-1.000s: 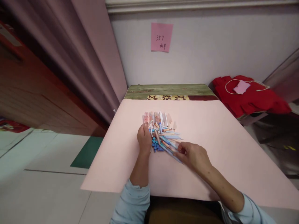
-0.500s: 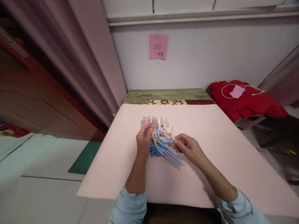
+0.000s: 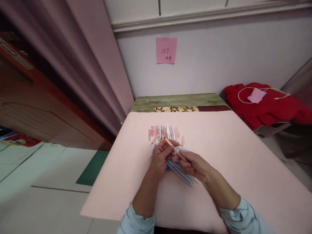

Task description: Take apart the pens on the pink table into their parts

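A slim peach-coloured pen point(image 3: 177, 151) with a brown end slants between my two hands. My left hand point(image 3: 162, 156) pinches it towards its upper end. Lower down, my right hand point(image 3: 195, 164) grips its other part between thumb and fingers. Under and beside the hands lie several pale blue pens point(image 3: 182, 175), their tips pointing to the lower right. Beyond my fingers is a row of clear and pinkish pen caps or tubes point(image 3: 162, 130), too small to tell which. Some small blue pieces are mostly hidden by my hands.
A pink sheet point(image 3: 117, 182) covers the table, whose green patterned edge point(image 3: 180, 99) shows at the back. A pink note point(image 3: 166, 50) is on the wall. To the right is red cloth point(image 3: 265, 112) with a white cable; a purple curtain point(image 3: 97, 65) hangs at the left.
My hands have come together. My left hand, earlier apart from the pen, now holds it too, while my right hand keeps its grip. The view has shifted slightly.
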